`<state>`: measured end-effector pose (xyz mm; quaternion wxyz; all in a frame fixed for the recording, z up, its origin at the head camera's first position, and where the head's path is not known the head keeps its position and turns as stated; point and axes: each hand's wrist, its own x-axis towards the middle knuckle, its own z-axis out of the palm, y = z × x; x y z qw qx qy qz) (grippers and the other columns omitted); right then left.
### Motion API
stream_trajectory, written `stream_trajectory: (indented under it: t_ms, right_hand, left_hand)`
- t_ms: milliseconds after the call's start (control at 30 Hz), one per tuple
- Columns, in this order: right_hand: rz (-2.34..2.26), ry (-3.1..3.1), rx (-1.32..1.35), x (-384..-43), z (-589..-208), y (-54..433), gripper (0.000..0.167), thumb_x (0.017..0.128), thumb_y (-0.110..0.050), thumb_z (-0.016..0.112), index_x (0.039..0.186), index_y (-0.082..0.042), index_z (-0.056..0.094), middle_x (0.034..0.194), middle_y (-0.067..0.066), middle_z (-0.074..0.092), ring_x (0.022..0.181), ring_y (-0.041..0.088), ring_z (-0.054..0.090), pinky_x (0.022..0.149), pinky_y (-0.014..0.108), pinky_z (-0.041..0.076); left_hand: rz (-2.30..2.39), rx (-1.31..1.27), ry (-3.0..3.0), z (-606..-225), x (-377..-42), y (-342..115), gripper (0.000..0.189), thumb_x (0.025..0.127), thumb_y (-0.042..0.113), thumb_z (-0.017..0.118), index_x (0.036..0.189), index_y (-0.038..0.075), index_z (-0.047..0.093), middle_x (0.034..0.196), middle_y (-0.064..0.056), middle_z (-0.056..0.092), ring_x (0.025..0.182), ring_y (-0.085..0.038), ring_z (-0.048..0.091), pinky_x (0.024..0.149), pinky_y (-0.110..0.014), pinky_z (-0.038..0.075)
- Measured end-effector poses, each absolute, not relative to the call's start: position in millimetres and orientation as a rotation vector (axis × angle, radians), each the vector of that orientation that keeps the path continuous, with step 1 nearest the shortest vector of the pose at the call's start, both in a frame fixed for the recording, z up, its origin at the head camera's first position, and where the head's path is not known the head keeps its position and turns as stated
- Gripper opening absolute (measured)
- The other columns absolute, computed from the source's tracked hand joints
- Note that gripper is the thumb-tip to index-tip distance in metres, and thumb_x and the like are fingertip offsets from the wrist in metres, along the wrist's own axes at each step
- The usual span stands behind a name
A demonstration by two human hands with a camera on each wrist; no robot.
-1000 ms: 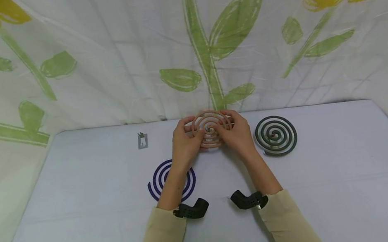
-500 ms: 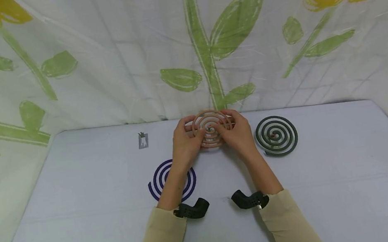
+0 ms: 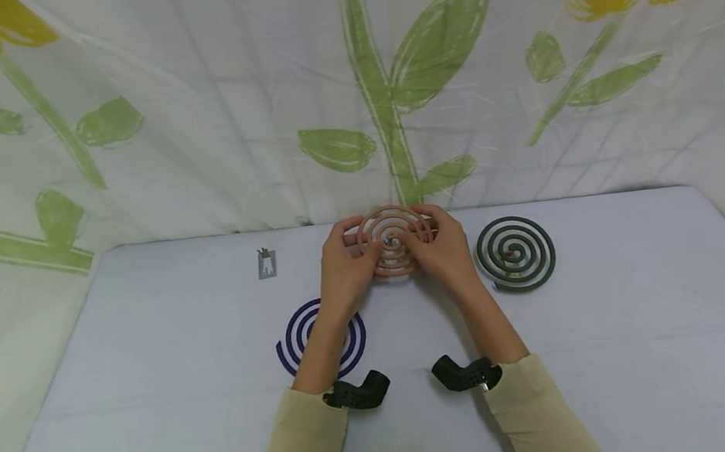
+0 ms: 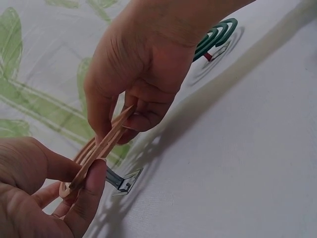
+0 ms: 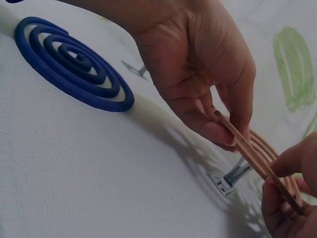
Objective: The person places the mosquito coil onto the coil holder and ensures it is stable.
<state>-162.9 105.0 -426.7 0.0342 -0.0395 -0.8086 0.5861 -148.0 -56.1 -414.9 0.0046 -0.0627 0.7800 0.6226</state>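
Observation:
A brown mosquito coil [image 3: 396, 274] is held tilted at the table's far edge. My left hand [image 3: 344, 275] pinches its left side between thumb and fingers. My right hand [image 3: 442, 253] pinches the right side the same way, both thumbs meeting near the centre. In the left wrist view, a small metal coil stand [image 4: 130, 182] rises just under the coil; the right wrist view shows its upright strip [image 5: 238, 171] reaching toward the coil, whose underside hides the top.
A dark green coil [image 3: 522, 287] sits raised on its stand to the right. A blue coil [image 5: 49, 74] lies partly behind the left forearm. Farther left is another metal stand [image 3: 261, 266]. The flower-print curtain [image 3: 240, 158] hangs behind the table.
The coil and both hands stay in nearly the same place, with only a very slight shift of the whole head view.

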Motion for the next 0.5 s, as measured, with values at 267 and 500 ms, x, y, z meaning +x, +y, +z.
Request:
stream_trajectory:
  t_ms: [267,500]
  right_hand:
    - [1.754,-2.539,-0.101,-163.8,-427.2,105.4,0.054,0.094,-0.017,0.079,0.144,-0.006,0.062,0.116,0.022,0.073,0.096,0.031,0.070,0.075,0.021,0.051]
    - [1.724,-2.541,-0.087,-165.3,-428.1,104.7,0.054,0.093,-0.015,0.079,0.143,-0.004,0.062,0.115,0.025,0.073,0.089,0.026,0.068,0.072,0.021,0.050]
  left_hand:
    - [1.943,-0.190,2.467,-415.3,-147.9,-57.3,0.051,0.095,0.006,0.072,0.144,0.007,0.058,0.121,-0.023,0.069,0.094,-0.030,0.075,0.064,-0.022,0.058]
    - [1.967,-0.184,2.441,-416.7,-148.1,-57.4,0.051,0.096,0.005,0.071,0.145,0.006,0.057,0.121,-0.023,0.068,0.091,-0.030,0.075,0.060,-0.023,0.060]
